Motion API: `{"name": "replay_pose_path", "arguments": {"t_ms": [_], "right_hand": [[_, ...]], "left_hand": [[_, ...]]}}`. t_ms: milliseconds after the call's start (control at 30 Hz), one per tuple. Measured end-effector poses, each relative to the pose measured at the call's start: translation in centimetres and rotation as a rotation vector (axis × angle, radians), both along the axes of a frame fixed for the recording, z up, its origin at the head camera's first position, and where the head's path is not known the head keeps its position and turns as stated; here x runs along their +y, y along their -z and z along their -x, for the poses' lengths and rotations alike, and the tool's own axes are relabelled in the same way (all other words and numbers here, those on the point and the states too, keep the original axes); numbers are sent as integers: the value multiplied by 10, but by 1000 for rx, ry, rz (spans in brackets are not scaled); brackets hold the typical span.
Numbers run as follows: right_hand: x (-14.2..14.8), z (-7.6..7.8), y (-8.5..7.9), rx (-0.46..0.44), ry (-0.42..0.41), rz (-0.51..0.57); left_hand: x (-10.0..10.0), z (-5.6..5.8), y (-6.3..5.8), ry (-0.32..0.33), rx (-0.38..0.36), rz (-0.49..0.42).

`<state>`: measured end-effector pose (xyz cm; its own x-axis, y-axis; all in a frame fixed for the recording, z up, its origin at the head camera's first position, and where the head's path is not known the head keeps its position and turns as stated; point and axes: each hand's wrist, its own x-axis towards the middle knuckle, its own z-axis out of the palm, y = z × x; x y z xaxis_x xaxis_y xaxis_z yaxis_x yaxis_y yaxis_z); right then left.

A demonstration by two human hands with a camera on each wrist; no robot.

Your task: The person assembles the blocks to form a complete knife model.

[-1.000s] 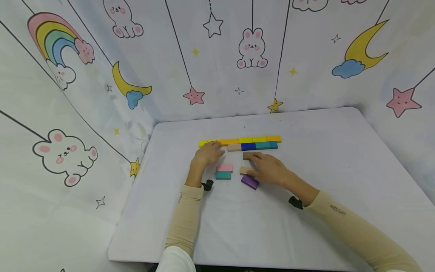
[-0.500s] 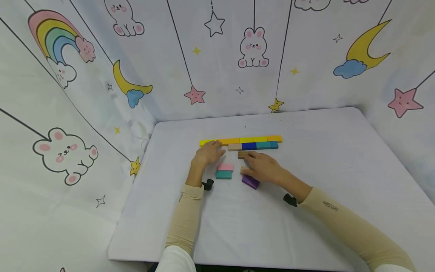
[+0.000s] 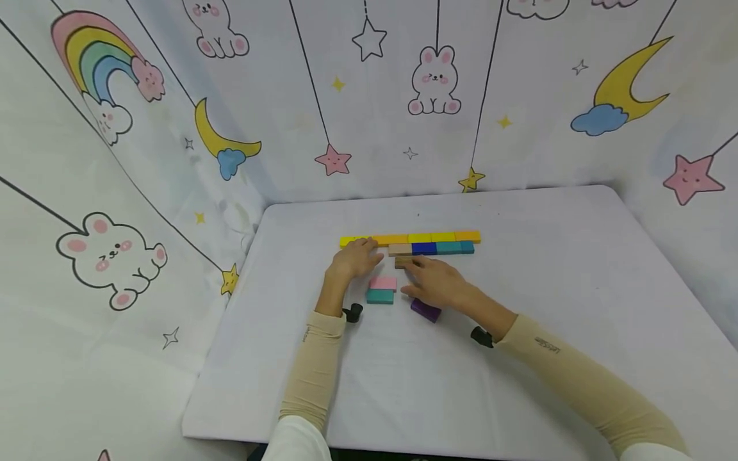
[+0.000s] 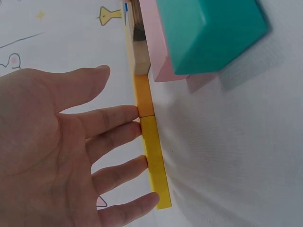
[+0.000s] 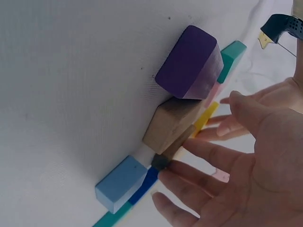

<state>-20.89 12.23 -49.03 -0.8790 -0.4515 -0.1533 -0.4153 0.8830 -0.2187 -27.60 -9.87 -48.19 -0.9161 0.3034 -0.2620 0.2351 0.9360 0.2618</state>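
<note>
Left hand, fingers spread, touches the left end of the yellow-and-orange row toward the far edge of the table, while the right hand, fingers extended, touches the brown block just near-edge side of the beige block.

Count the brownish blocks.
3: tan wooden block beside the dark blue block; dark brown block at the right hand; light brown block near the purple block. More may be hidden.

White table with rounded corners, pale walls, rainbow, yellow moons, pink stars, cartoon rabbits
</note>
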Motion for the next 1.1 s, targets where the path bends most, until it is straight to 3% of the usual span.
{"name": "replay_pose_path", "arguments": {"t_ms": [700, 1100], "right_hand": [[-11, 3, -1, -37, -5, 41], [-10, 5, 4, -3, -21, 52]], "left_hand": [[1, -3, -2, 0, -9, -11], [3, -2, -2, -13, 8, -3]]}}
